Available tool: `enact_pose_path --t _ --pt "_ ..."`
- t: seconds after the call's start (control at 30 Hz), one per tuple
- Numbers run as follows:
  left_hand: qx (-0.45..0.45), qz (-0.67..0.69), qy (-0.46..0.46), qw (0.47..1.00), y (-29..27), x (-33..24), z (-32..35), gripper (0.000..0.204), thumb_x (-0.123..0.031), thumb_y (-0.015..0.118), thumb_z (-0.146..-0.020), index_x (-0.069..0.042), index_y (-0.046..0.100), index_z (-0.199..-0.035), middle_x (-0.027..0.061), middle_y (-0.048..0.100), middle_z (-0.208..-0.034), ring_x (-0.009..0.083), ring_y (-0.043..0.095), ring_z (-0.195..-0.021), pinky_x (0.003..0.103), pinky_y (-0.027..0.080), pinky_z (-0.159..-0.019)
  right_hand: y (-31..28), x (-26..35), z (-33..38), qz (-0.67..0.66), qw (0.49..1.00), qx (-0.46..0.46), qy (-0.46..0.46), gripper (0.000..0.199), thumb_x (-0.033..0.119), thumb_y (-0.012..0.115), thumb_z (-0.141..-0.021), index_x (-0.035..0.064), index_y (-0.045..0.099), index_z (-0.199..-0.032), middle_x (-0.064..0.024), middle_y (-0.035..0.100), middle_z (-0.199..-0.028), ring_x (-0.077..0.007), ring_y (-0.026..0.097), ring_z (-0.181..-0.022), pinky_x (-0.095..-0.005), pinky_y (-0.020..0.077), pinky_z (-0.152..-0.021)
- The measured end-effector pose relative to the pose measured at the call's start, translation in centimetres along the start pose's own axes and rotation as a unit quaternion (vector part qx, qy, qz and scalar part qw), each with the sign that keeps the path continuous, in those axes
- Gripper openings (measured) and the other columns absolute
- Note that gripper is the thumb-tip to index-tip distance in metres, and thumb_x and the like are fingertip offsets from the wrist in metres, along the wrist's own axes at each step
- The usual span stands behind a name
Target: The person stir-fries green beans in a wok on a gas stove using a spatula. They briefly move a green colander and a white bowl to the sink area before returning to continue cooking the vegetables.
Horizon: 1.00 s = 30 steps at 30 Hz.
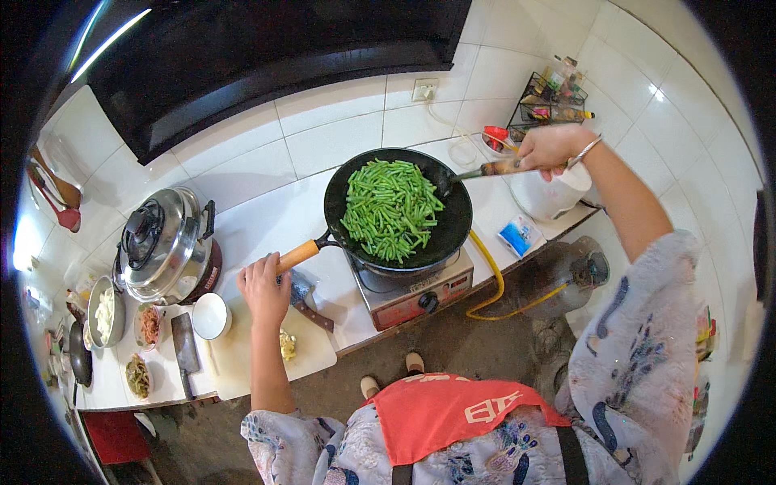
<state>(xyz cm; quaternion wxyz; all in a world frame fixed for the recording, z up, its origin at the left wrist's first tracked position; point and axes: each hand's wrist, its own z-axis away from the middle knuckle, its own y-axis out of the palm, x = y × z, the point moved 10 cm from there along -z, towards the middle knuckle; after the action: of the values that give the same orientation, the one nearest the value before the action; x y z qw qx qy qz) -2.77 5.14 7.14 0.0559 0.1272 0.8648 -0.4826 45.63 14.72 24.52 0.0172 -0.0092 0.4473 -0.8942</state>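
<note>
A black wok sits on a small gas stove, with cut green beans heaped in it. My left hand is closed around the end of the wok's wooden handle. On the far right, my right hand grips the wooden handle of a spatula. The spatula slants down over the wok's right rim, its dark blade among the edge of the beans. Beneath my left forearm lie a cleaver and a pale cutting board with chopped yellowish bits.
Left stands a lidded steel pot, with a white bowl, another cleaver and small dishes of ingredients near it. A yellow hose runs from the stove toward a gas cylinder. Bottles fill a rack at the back right.
</note>
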Motion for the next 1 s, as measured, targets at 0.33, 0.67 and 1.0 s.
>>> enact_pose_path --t 0.33,0.67,1.0 --pt "0.006 -0.007 -0.03 1.0 -0.5 0.9 0.4 0.043 -0.019 0.074 -0.074 -0.011 0.064 -0.115 0.0069 0.065 -0.105 0.0268 0.058 -0.104 0.045 0.035 -0.099 0.2 4.5 2.8 0.006 0.982 -0.07 -0.173 0.045 0.018 0.065 -0.086 0.007 0.061 -0.129 -0.0058 0.063 -0.067 -0.0105 0.057 -0.052 -0.0266 0.0473 -0.047" --pt "-0.001 0.009 -0.017 1.0 -0.4 -0.1 -0.3 0.041 -0.02 0.074 -0.076 -0.011 0.064 -0.114 0.0075 0.065 -0.105 0.0267 0.058 -0.103 0.045 0.036 -0.098 -1.6 1.3 -6.5 -0.107 0.98 -0.09 -0.142 0.046 0.017 0.064 -0.086 0.0058 0.06 -0.13 -0.0058 0.062 -0.066 -0.0115 0.058 -0.055 -0.0282 0.0481 -0.05" --pt "0.01 -0.007 -0.032 0.999 -0.6 1.1 0.8 0.044 -0.02 0.075 -0.075 -0.012 0.064 -0.116 0.0066 0.064 -0.105 0.0263 0.058 -0.103 0.044 0.036 -0.099 3.3 17.1 6.5 0.258 0.908 -0.117 -0.308 0.066 -0.003 0.052 -0.075 0.0222 0.057 -0.135 -0.0176 0.064 -0.08 -0.0359 0.064 -0.075 -0.0429 0.0519 -0.065"
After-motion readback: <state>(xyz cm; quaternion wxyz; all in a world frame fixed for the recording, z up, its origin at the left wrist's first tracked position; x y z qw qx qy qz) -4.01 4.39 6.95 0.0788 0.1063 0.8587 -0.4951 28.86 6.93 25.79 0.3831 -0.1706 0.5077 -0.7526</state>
